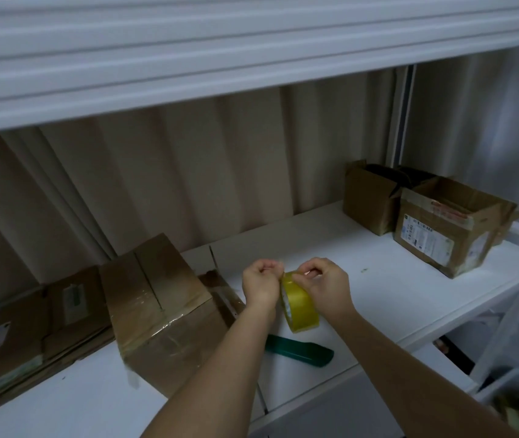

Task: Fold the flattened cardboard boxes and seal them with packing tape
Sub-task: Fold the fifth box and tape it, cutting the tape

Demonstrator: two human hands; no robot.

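Both hands, left hand (pixel 259 286) and right hand (pixel 323 284), pinch the tape roll (pixel 299 306) above the shelf (pixel 378 279), fingers apparently picking at its loose end, near the folded box (pixel 160 311).

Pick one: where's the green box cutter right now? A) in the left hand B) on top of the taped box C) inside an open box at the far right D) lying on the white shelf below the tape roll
D: the green box cutter lies flat on the white shelf, untouched, while both hands work the yellow tape roll just above it.
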